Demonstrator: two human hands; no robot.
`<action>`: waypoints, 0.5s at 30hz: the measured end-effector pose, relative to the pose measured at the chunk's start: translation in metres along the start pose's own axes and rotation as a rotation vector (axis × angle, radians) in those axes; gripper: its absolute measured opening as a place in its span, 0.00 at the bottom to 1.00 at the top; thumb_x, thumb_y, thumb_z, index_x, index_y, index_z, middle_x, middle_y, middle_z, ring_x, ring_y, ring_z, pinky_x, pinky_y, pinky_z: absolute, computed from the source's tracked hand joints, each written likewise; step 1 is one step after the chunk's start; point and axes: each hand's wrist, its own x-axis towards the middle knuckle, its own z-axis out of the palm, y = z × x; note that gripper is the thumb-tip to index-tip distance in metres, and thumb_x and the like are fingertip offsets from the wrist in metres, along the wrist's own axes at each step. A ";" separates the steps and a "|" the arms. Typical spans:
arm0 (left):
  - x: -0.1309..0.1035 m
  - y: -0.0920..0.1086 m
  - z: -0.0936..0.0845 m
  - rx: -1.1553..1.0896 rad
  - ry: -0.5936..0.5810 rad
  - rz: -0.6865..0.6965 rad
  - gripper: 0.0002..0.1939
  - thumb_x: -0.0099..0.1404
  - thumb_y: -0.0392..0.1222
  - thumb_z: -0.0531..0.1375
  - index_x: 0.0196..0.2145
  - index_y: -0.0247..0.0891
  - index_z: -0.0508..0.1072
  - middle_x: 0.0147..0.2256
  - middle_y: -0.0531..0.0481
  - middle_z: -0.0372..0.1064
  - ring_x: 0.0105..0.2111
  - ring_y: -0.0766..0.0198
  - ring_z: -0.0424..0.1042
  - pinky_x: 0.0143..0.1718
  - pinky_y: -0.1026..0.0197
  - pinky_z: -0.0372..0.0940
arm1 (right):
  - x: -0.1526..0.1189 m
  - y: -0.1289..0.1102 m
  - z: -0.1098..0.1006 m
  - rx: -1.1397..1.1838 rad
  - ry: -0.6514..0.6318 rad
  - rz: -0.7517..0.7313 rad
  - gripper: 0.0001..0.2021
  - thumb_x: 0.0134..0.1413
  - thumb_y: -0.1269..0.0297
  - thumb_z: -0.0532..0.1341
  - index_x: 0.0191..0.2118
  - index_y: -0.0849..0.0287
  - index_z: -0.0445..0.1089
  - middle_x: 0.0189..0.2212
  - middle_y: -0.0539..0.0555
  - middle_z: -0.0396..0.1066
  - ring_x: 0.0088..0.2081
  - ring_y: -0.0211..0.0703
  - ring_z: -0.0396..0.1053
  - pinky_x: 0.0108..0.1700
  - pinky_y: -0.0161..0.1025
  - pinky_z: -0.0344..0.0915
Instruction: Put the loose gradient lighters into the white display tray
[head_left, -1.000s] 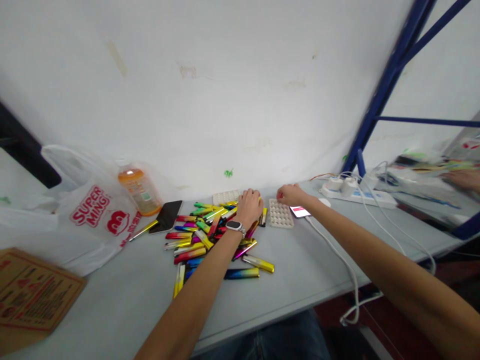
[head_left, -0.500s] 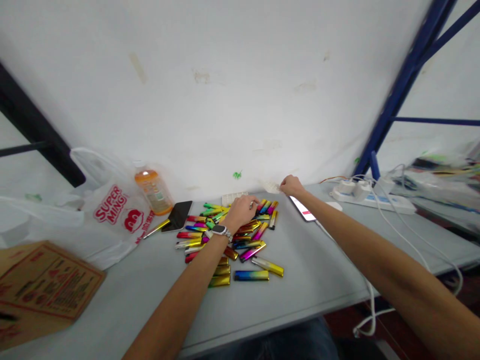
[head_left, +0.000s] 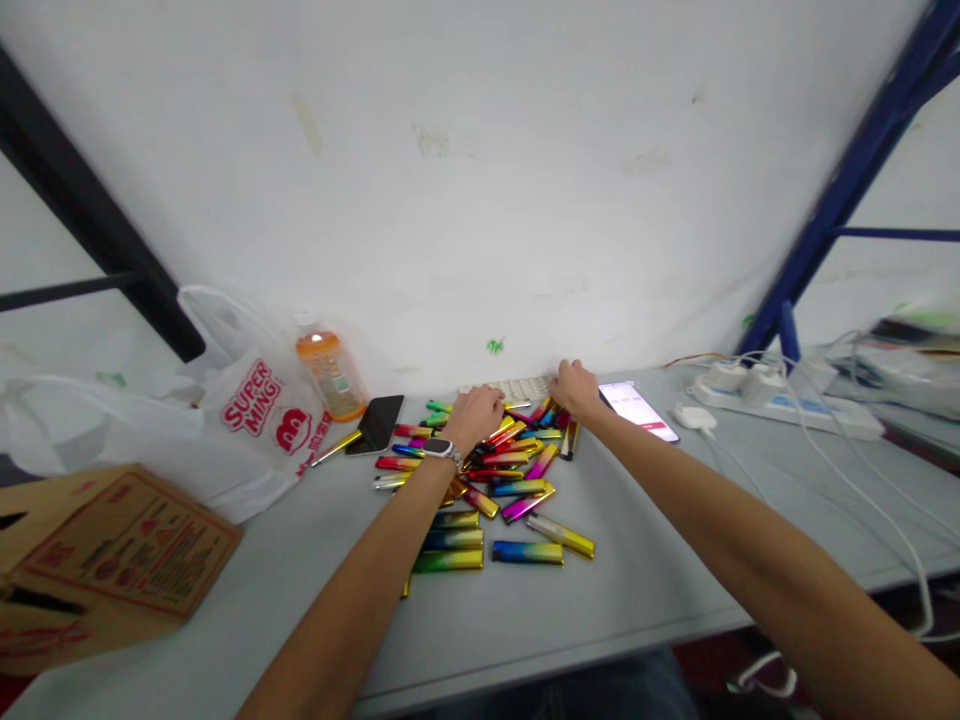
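Observation:
Several shiny coloured lighters (head_left: 525, 487) lie in a loose pile on the grey table (head_left: 600, 600). My left hand (head_left: 478, 412), with a watch on its wrist, rests over the back of the pile; its fingers are curled down and what they hold, if anything, is hidden. At the pile's back right my right hand (head_left: 576, 388) is closed beside a pale, bumpy strip (head_left: 525, 388) by the wall, its fingertips too small to make out. A blue and yellow lighter (head_left: 527, 552) lies at the front of the pile.
On the left stand a cardboard box (head_left: 127, 560), a white plastic bag (head_left: 255, 430) and an orange bottle (head_left: 332, 370). A dark phone (head_left: 377, 424) lies beside them. To the right are a lit phone (head_left: 637, 411), a white charger (head_left: 695, 417) and a power strip (head_left: 787, 400) with cables.
My right hand has moved left to the pale strip, which now lies along the wall. My left hand stays over the pile. The view has shifted, and the lit phone shows more fully.

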 end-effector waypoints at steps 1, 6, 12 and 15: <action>0.000 0.000 0.000 -0.003 -0.003 0.001 0.18 0.70 0.40 0.49 0.49 0.38 0.76 0.50 0.42 0.74 0.52 0.55 0.71 0.55 0.55 0.63 | -0.001 -0.001 0.000 0.015 -0.019 -0.005 0.17 0.64 0.65 0.51 0.52 0.68 0.69 0.49 0.72 0.70 0.49 0.55 0.72 0.48 0.42 0.65; -0.003 -0.005 -0.001 0.000 -0.029 -0.031 0.19 0.69 0.41 0.48 0.46 0.39 0.77 0.49 0.42 0.75 0.50 0.54 0.73 0.53 0.55 0.64 | -0.002 -0.012 0.000 0.083 -0.103 -0.038 0.17 0.60 0.67 0.53 0.49 0.68 0.73 0.47 0.71 0.74 0.47 0.55 0.73 0.44 0.39 0.67; -0.012 -0.013 -0.012 0.033 -0.079 -0.101 0.20 0.70 0.42 0.47 0.45 0.39 0.78 0.49 0.42 0.75 0.48 0.54 0.74 0.50 0.56 0.65 | -0.004 -0.032 0.004 0.089 -0.112 -0.072 0.18 0.58 0.64 0.55 0.47 0.69 0.74 0.45 0.72 0.75 0.47 0.57 0.74 0.43 0.40 0.67; -0.017 -0.019 -0.015 0.060 -0.080 -0.113 0.20 0.70 0.42 0.47 0.44 0.37 0.78 0.48 0.40 0.75 0.47 0.54 0.74 0.48 0.56 0.66 | -0.007 -0.040 0.007 0.086 -0.115 -0.091 0.18 0.58 0.64 0.54 0.47 0.70 0.75 0.45 0.73 0.75 0.47 0.58 0.74 0.43 0.41 0.67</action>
